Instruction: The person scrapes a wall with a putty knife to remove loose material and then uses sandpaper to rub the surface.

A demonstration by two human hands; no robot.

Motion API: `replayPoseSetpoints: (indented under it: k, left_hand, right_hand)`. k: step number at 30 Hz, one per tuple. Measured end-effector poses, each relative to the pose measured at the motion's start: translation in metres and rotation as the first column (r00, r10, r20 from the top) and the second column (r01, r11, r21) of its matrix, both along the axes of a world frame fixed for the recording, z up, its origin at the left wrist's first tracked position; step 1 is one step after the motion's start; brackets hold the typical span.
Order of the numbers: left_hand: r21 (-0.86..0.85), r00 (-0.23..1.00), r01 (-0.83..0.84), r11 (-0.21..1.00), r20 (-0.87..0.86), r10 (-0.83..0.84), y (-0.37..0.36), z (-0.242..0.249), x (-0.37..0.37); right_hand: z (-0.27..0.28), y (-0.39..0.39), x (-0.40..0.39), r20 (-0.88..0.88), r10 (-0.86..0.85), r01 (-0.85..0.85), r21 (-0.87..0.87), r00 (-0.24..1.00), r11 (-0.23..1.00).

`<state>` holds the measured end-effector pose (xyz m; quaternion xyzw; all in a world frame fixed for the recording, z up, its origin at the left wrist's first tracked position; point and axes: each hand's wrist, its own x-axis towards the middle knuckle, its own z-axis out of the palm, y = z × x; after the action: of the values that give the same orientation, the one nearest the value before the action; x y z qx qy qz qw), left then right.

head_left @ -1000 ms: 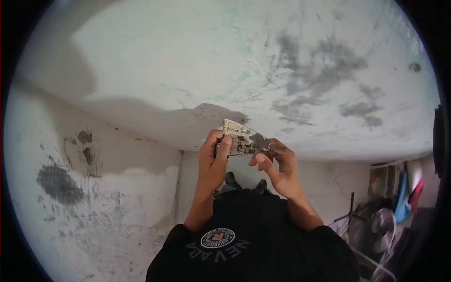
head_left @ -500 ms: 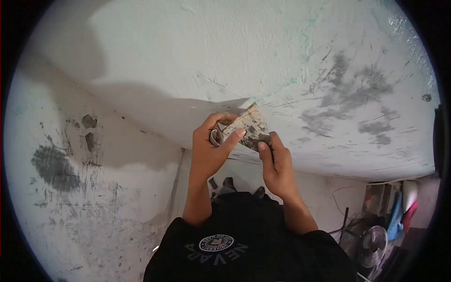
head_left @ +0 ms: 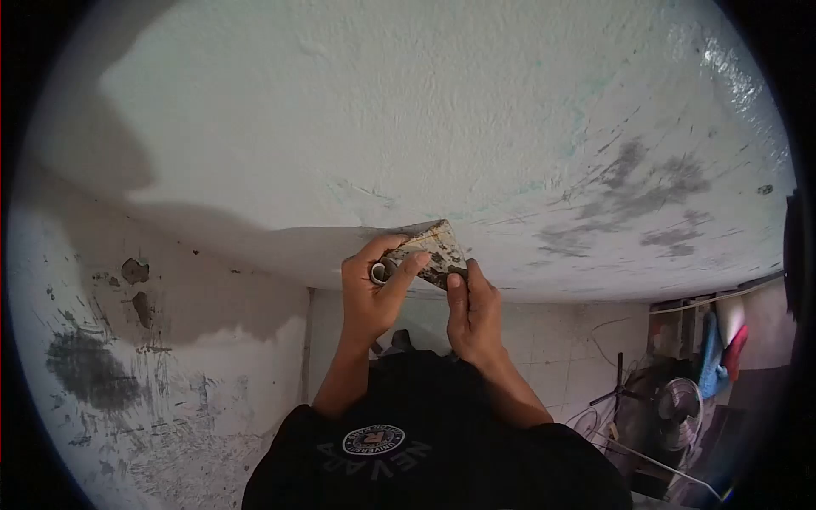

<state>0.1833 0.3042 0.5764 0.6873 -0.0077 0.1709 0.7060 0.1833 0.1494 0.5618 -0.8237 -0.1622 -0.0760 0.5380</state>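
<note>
A worn, stained scraper-like plate [head_left: 440, 248] is held between both hands in front of the pale wall [head_left: 340, 127]. My left hand [head_left: 374, 285] grips its left side, thumb on its face, and a rolled whitish end [head_left: 379, 273] pokes out by the palm. My right hand [head_left: 473, 314] pinches the plate's lower right corner between thumb and fingers. The plate's upper tip lies close to the wall; whether it touches cannot be made out.
Dark grey patches mark the wall at the right [head_left: 663, 183] and the side wall at the left [head_left: 93, 374]. At the lower right are a fan [head_left: 682, 412], a black stand [head_left: 619, 382] and hanging blue [head_left: 712, 357] and red [head_left: 736, 348] cloths.
Both hands and the plate have moved lower and slightly left in the view, still gripping. The wall and the room have shifted too, as the head view moved.
</note>
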Motion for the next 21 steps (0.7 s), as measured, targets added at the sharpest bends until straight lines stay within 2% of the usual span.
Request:
replayPoseSetpoints:
  k: [4, 10, 13, 17, 19, 20, 21]
  left_hand:
    - [0.035, 1.0, -0.01, 0.999, -0.009, 0.01, 0.004, 0.004, 0.001]
    - [-0.014, 0.999, -0.033, 0.999, -0.033, 0.032, 0.001, 0.0, 0.001]
    - [-0.043, 0.996, -0.085, 0.995, 0.013, 0.085, -0.006, -0.004, 0.003]
    - [-0.049, 0.995, -0.093, 0.995, -0.026, 0.091, -0.01, -0.01, 0.0]
    - [0.056, 0.988, -0.126, 0.99, -0.085, 0.13, -0.01, -0.008, 0.0]
    - [-0.031, 0.986, -0.146, 0.989, -0.088, 0.143, -0.011, -0.003, -0.001]
    - [-0.036, 0.986, -0.147, 0.988, -0.09, 0.144, -0.012, 0.003, 0.001]
  right_hand:
    - [-0.009, 0.005, 0.003, -0.002, 0.021, -0.021, 0.058, 1.0, 0.998]
    - [-0.005, 0.005, 0.003, 0.003, 0.007, -0.008, 0.122, 1.0, 0.992]
    - [0.004, 0.001, 0.004, -0.002, 0.019, -0.019, 0.056, 1.0, 0.998]
    - [0.011, -0.006, 0.008, 0.036, 0.002, 0.0, -0.036, 0.999, 0.999]
    - [0.012, -0.005, 0.011, 0.048, -0.001, 0.001, -0.004, 0.999, 1.0]
    - [0.018, -0.004, 0.012, 0.054, 0.022, -0.022, 0.0, 0.998, 1.0]
    - [0.022, -0.003, 0.014, 0.053, 0.023, -0.023, -0.005, 0.998, 1.0]
